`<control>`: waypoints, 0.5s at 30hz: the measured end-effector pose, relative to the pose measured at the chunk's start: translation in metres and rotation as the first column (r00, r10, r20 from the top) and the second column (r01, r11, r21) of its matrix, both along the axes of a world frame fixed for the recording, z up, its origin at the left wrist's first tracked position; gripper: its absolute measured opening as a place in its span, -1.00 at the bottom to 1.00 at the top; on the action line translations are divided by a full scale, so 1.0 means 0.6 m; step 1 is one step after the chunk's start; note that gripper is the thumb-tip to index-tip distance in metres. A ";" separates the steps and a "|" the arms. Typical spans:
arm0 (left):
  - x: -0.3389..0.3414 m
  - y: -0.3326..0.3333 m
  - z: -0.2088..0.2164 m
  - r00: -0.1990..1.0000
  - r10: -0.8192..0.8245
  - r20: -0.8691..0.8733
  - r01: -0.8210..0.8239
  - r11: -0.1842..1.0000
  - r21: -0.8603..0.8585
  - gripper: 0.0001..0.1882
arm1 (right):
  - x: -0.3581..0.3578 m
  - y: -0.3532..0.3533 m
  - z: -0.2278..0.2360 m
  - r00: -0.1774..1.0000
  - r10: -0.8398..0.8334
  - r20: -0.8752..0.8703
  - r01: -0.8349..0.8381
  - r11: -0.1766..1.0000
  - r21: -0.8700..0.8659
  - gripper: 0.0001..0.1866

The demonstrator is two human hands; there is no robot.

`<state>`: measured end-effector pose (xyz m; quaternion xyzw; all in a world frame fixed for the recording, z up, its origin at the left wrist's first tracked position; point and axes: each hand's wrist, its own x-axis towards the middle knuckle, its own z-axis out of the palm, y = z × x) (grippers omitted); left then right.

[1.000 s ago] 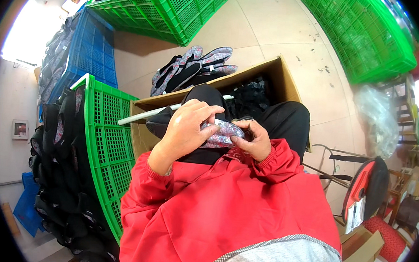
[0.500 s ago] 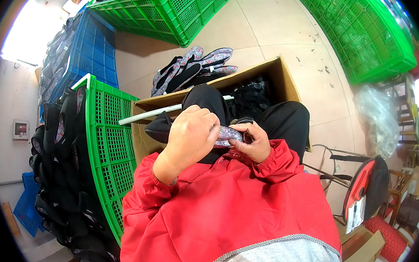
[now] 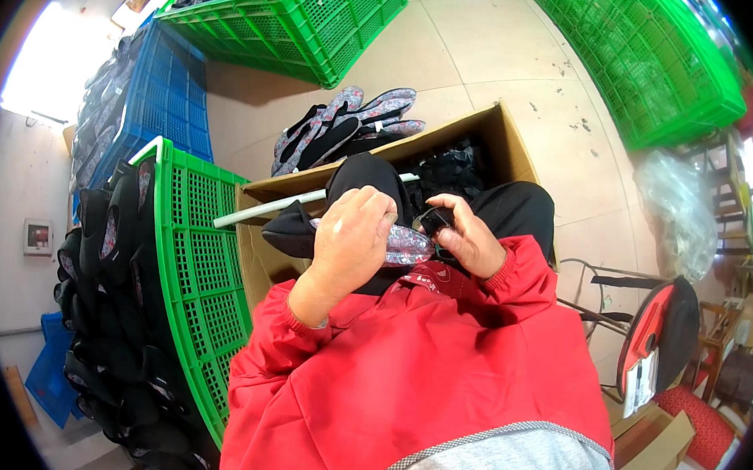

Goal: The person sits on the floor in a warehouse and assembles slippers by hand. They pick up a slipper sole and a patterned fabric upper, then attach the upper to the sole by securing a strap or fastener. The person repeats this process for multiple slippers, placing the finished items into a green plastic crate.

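Note:
A black slipper with a flower-patterned part [image 3: 408, 247] lies across my lap, its black end [image 3: 289, 231] pointing left. My left hand [image 3: 352, 233] is closed over its middle. My right hand [image 3: 471, 237] is curled by the patterned end. Thumb and fingers pinch a small dark thing [image 3: 434, 220], too small and shaded to name. Whether that thing touches the slipper, I cannot tell. Below my hands is the red apron or smock [image 3: 438, 351] on my front.
An open cardboard box [image 3: 513, 144] with dark items stands beyond my knees, a pale rod [image 3: 266, 208] across it. Patterned slippers [image 3: 348, 128] lie at its far side. Green crates [image 3: 197, 276] and a blue crate [image 3: 171, 93] line the left; a round-seated chair [image 3: 659, 338] is at right.
My right hand has drawn back slightly from the slipper's end, and the small dark thing shows in its fingers. The patterned part has turned and shows broader. My left hand keeps its hold.

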<state>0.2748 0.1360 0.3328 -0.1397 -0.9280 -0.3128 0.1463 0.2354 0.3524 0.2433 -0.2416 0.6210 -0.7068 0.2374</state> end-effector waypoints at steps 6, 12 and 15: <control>-0.001 0.009 -0.011 0.996 0.058 -0.066 -0.062 0.996 -0.058 -0.95 | -0.024 0.002 0.023 0.995 0.020 -0.094 -0.001 0.979 0.204 -0.57; -0.004 0.015 -0.019 0.991 0.087 -0.105 -0.095 0.993 -0.071 -0.91 | -0.030 -0.008 0.063 0.971 0.078 -0.227 0.007 0.936 0.353 -0.72; -0.005 0.015 -0.025 0.989 0.075 -0.124 -0.085 0.994 -0.076 -0.90 | -0.035 -0.012 0.075 0.963 0.112 -0.244 -0.005 0.916 0.402 -0.76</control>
